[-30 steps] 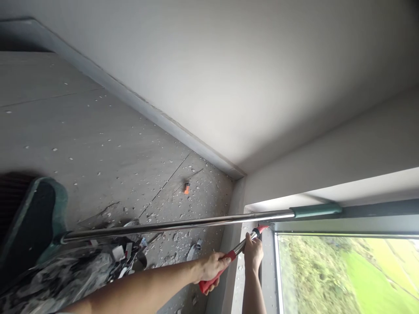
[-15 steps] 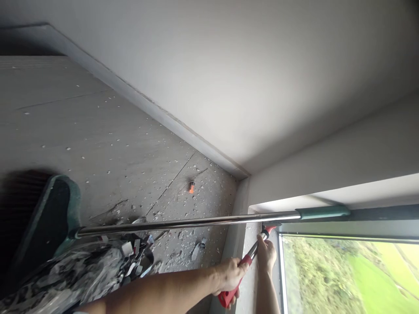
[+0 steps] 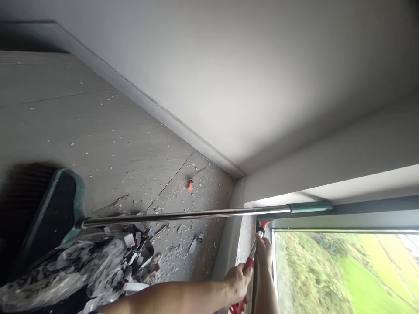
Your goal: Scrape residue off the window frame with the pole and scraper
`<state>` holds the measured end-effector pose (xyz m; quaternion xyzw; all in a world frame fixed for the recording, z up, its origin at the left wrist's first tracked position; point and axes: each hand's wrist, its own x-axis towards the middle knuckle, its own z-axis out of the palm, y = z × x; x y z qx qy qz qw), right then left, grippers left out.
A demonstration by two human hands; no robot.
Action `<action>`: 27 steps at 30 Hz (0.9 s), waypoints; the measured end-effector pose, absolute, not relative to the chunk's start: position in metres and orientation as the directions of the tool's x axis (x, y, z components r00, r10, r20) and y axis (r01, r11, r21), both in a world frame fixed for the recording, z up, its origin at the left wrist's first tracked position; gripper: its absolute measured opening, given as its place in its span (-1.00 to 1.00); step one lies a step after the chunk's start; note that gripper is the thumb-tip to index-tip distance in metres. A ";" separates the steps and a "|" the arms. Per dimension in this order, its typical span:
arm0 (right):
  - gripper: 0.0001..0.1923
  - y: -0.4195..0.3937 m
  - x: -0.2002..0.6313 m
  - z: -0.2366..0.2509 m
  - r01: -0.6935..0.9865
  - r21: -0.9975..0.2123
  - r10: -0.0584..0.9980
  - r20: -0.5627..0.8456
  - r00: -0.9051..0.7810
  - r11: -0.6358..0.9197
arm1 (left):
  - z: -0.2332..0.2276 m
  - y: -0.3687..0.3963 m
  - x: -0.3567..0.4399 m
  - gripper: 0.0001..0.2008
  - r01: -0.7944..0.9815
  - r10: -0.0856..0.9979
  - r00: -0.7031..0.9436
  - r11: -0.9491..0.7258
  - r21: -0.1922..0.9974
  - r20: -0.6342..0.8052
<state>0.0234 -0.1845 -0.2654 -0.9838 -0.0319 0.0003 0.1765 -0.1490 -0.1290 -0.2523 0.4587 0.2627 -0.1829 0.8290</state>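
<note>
Both my hands hold a scraper tool (image 3: 254,248) with a metal shaft and red handle, set against the window frame's corner (image 3: 266,229). My left hand (image 3: 240,281) is shut on the red grip low on the tool. My right hand (image 3: 264,254) clasps the shaft close to the red head (image 3: 262,225), which touches the frame beside the glass (image 3: 343,270). The handle's lower end runs out of view at the bottom edge.
A broom with a shiny metal pole (image 3: 183,214), green grip (image 3: 309,207) and dark head (image 3: 49,218) crosses just above my hands. Crumpled plastic and paper scraps (image 3: 72,270) are piled on the speckled concrete floor (image 3: 108,144). A small orange piece (image 3: 190,185) lies near the wall corner.
The tool has swung from a slant to nearly parallel with the window frame. My left hand has moved right and lower toward the frame; my right hand has stayed near the head.
</note>
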 end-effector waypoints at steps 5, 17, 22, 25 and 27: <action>-0.63 -0.181 0.025 -0.264 0.065 -0.333 0.085 -0.047 0.995 -0.941 | -0.257 -0.125 -0.145 -0.60 0.522 0.001 0.814 0.437 0.733 -0.581; -0.63 -0.178 0.022 -0.256 0.038 -0.279 0.056 -0.055 0.997 -0.959 | -0.250 -0.113 -0.150 -0.48 0.517 0.040 0.825 0.349 0.782 -0.564; -0.65 -0.173 0.020 -0.248 0.002 -0.287 0.033 -0.102 0.994 -0.958 | -0.248 -0.114 -0.148 -0.40 0.513 0.040 0.820 0.388 0.765 -0.570; -0.65 -0.174 0.018 -0.248 0.014 -0.308 0.042 -0.082 0.996 -0.951 | -0.249 -0.114 -0.148 -0.42 0.528 0.005 0.820 0.376 0.761 -0.572; -0.66 -0.176 0.017 -0.248 0.017 -0.312 0.036 -0.055 0.998 -0.950 | -0.249 -0.114 -0.150 -0.45 0.519 0.016 0.826 0.370 0.771 -0.564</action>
